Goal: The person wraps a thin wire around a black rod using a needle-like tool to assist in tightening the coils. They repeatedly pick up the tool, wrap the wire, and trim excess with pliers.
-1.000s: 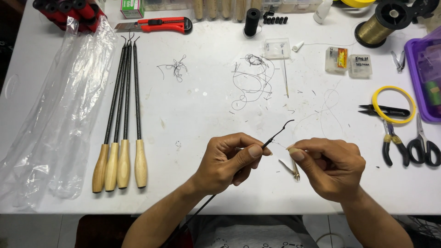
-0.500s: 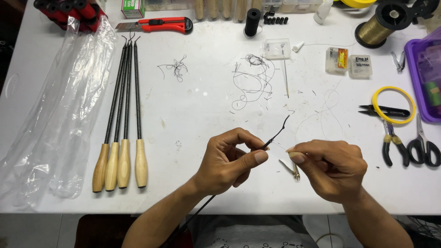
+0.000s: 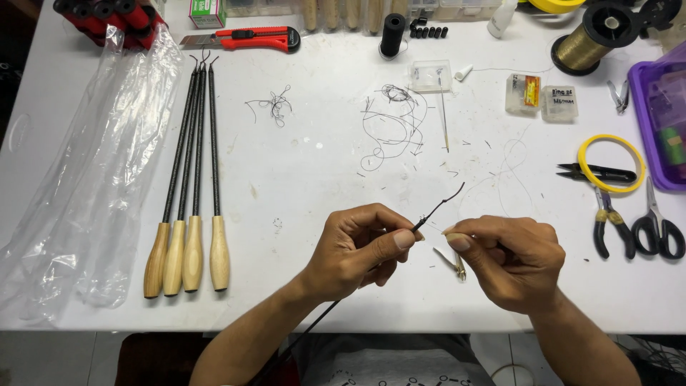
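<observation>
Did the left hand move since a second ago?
No. The left hand stays level with the wooden handles, pinching the black rod.

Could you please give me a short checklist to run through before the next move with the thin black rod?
1. Left hand pinches the thin black rod near its tip: ok.
2. Right hand close beside the tip: ok.
3. Fine thread in right fingers: cannot tell.
4. Small brass-coloured pin lying within reach on the white table: ok.
5. Black snips within reach: ok.

wooden-handled tools [image 3: 187, 186] left on table [image 3: 314, 150], pliers [image 3: 607, 221] and scissors [image 3: 661, 225] right
</observation>
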